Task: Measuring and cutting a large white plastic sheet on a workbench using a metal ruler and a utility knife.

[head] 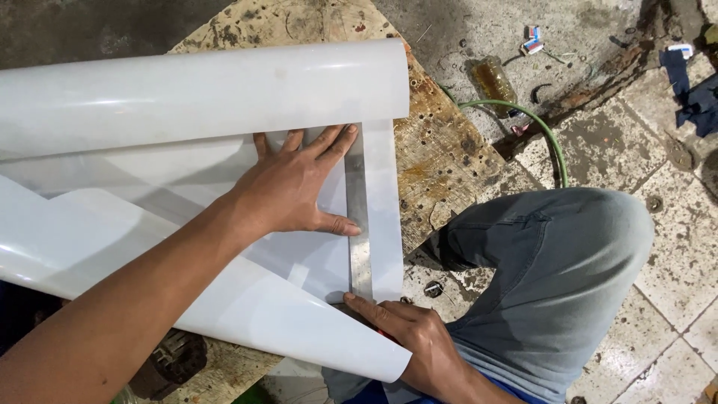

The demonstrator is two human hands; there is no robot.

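Note:
A white plastic sheet (112,224) lies unrolled over a worn wooden board (441,150), with its rolled part (202,93) at the far side. A steel ruler (360,254) runs along the sheet near its right edge. My left hand (292,187) lies flat on the sheet, fingers spread, with thumb and fingertips pressing on the ruler. At the ruler's near end, my right hand (411,340) has its index finger stretched to the sheet. A sliver of a red tool (385,334) shows under it; the rest is hidden.
My bent knee in grey trousers (553,254) is right of the board. A green hose (550,135), a dirty bottle (493,78) and a dark cloth (692,90) lie on the cracked tile floor (673,299). The sheet's near corner curls up.

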